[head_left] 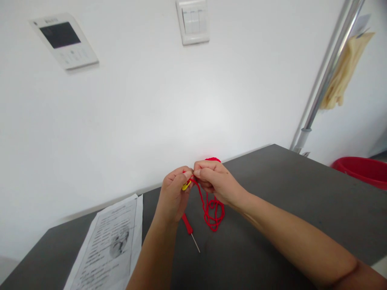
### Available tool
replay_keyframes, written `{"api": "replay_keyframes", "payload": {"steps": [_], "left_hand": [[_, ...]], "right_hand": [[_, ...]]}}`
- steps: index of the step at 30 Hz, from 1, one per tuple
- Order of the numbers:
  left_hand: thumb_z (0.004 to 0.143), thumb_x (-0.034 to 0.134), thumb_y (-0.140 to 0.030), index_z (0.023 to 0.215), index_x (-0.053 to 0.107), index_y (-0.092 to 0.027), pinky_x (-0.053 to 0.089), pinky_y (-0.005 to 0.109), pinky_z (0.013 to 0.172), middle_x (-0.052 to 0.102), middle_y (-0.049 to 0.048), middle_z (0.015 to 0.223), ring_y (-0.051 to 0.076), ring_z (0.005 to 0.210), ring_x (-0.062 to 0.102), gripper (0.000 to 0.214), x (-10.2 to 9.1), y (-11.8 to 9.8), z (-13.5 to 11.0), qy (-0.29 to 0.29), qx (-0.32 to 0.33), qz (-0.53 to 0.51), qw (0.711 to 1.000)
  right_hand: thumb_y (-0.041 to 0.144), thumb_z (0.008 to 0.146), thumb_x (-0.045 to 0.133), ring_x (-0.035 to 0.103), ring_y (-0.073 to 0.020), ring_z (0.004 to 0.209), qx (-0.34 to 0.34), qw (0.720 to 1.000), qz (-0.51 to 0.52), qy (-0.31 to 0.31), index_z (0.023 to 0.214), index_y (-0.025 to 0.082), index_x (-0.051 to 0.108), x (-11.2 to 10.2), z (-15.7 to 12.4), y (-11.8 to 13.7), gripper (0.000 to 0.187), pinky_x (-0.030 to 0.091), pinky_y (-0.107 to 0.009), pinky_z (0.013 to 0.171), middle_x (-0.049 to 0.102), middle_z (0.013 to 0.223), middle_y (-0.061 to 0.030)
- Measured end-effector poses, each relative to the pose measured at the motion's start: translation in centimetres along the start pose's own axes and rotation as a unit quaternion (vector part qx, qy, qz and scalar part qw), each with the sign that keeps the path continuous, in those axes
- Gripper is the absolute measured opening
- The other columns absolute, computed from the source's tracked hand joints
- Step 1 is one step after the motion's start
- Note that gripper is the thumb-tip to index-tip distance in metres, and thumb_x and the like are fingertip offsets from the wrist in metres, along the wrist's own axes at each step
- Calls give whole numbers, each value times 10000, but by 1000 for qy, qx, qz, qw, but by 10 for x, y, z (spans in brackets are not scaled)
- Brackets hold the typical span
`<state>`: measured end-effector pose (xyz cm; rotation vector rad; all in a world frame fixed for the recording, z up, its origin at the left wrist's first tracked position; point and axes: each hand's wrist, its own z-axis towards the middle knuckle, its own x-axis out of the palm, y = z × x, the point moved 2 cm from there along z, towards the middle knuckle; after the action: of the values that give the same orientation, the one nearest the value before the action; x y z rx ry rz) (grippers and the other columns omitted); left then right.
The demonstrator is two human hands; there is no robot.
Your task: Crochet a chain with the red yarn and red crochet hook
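My left hand (176,189) and my right hand (213,179) meet above the dark table, fingertips pinched close together. Red yarn (200,193) runs between them and hangs down to a loose tangle on the table. At my left fingers sits a small yellow piece (186,185), perhaps a stitch marker; its full shape is hidden. Both hands are closed on the yarn. A crochet hook (188,226) with a red handle and thin metal shaft lies beneath my left hand, partly covered by it. Behind my right hand shows part of a red yarn ball (214,159).
Printed sheets (111,241) lie at the left of the dark table (272,193). A white wall with a switch panel (195,21) and an intercom (65,40) rises behind. To the right are a metal pole (329,76), a hanging yellowish cloth (344,72) and a red tub (359,171).
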<state>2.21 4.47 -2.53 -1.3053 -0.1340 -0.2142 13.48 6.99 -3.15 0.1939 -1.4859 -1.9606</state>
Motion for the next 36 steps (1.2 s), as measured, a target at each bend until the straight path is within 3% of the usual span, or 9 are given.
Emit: {"api": "replay_keyframes", "payload": {"steps": [8,14,21,36], "left_hand": [[709,619,-323,500,429,-210,280,270,543,345,-53,503,117,551,288,305,0,1,1,-3,-2,-20,1000],[721,646,-367,532,408,-217,316,274,568,328,-61,558,117,566,282,339,-3,4,6,-5,-24,-6,1000],[757,577,-427,584,537,-209,385,306,625,461,-14,613,160,641,413,282,-13,0,8,5,-13,43,999],[741,675,-322,786,614,-189,376,285,676,542,-20,701,155,697,475,153,-20,-8,3,51,7,115,992]], "right_hand": [[301,717,561,158,-43,385,-4,999,49,-22,565,224,394,3,-1,-1,239,111,-204,378,247,453,123],[278,756,511,199,-63,405,-6,999,-43,-24,572,224,401,-3,5,-5,221,159,-207,400,263,460,108],[319,796,491,282,-84,477,-58,981,-182,-38,572,218,419,-4,2,9,257,224,-224,479,324,495,81],[345,826,521,314,-100,527,-45,974,-216,-47,609,208,476,-7,1,12,260,244,-248,517,330,515,76]]}}
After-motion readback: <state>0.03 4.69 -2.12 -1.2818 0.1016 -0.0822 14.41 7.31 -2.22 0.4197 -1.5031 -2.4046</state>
